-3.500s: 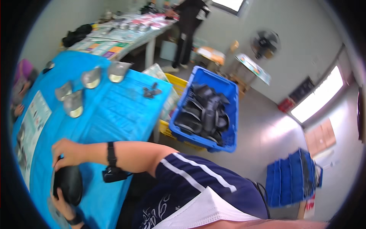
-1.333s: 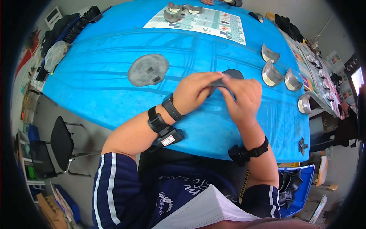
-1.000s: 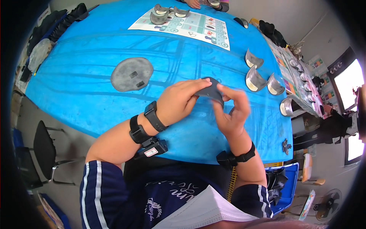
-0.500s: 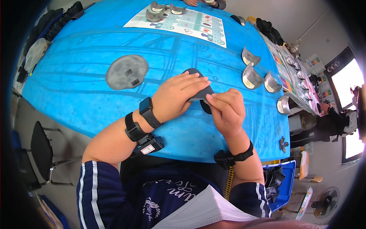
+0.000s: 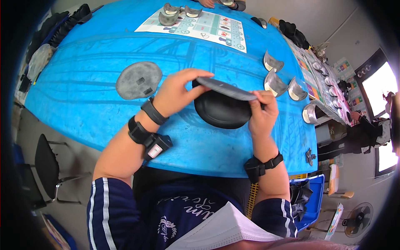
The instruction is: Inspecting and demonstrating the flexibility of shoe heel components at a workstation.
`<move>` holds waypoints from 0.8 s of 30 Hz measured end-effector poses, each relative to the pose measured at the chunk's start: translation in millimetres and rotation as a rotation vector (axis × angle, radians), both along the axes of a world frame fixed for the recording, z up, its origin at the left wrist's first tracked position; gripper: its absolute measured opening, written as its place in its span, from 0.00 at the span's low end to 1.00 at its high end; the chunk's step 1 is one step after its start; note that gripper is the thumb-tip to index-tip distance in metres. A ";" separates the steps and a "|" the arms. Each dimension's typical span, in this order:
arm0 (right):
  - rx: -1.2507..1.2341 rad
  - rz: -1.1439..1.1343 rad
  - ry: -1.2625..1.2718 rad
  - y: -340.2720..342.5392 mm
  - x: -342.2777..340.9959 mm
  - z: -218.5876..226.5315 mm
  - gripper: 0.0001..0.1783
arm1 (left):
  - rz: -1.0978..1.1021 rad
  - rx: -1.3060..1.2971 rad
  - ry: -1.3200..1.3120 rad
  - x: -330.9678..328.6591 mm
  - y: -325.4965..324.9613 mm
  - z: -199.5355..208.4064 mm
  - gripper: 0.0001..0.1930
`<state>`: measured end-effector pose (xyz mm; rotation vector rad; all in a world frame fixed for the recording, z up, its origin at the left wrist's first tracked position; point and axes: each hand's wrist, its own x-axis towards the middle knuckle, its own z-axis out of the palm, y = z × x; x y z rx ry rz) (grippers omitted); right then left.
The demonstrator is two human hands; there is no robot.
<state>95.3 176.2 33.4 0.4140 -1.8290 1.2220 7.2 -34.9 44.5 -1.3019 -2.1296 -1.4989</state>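
Observation:
Both hands hold a thin grey oval plate edge-on above the blue table. My left hand pinches its left end and my right hand grips its right end. Just beneath it a black oval shell rests on the table. A second grey oval plate with small raised tabs lies flat to the left, apart from my hands.
Several curved silver shell pieces stand at the right of the table. A printed sheet with more silver pieces lies at the far edge. A black chair stands at the left, a blue crate at the lower right.
I turned from the crate to the table. My hands, first closed together over the black part, have drawn apart, lifting the thin grey plate off the black shell, which now lies on the table.

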 end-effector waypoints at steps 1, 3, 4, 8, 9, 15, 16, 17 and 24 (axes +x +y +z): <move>-0.216 0.083 -0.057 5.6 -2.4 -2.4 0.06 | 0.000 -0.001 0.004 -5.8 -2.0 -0.6 0.16; -0.332 0.231 -0.051 19.0 -7.3 -10.3 0.06 | -0.258 -0.068 -0.625 -14.5 -2.6 -7.9 0.12; -0.447 0.315 -0.083 22.3 -10.8 -13.2 0.07 | -0.336 0.063 -0.678 -11.6 2.3 -12.4 0.12; -0.720 0.414 -0.396 21.0 -13.5 -5.3 0.13 | -0.249 0.119 -0.772 -3.0 7.3 -10.9 0.12; -0.723 0.413 -0.396 16.3 -14.8 -3.2 0.13 | -0.250 0.116 -0.773 -3.5 7.2 -11.9 0.12; -0.528 0.410 -0.474 22.2 -19.5 -15.3 0.17 | -0.161 0.211 -0.560 -6.8 8.2 -15.2 0.11; -0.528 0.409 -0.474 18.8 -18.5 -12.7 0.17 | -0.191 0.274 -0.549 -7.1 9.5 -16.1 0.12; -0.573 0.435 -0.472 11.2 -16.5 -7.4 0.16 | -0.220 0.336 -0.536 -7.2 10.6 -15.7 0.12; -0.704 0.479 -0.547 -5.2 -16.6 -0.9 0.14 | -0.253 0.213 -0.708 -6.2 4.1 -8.4 0.17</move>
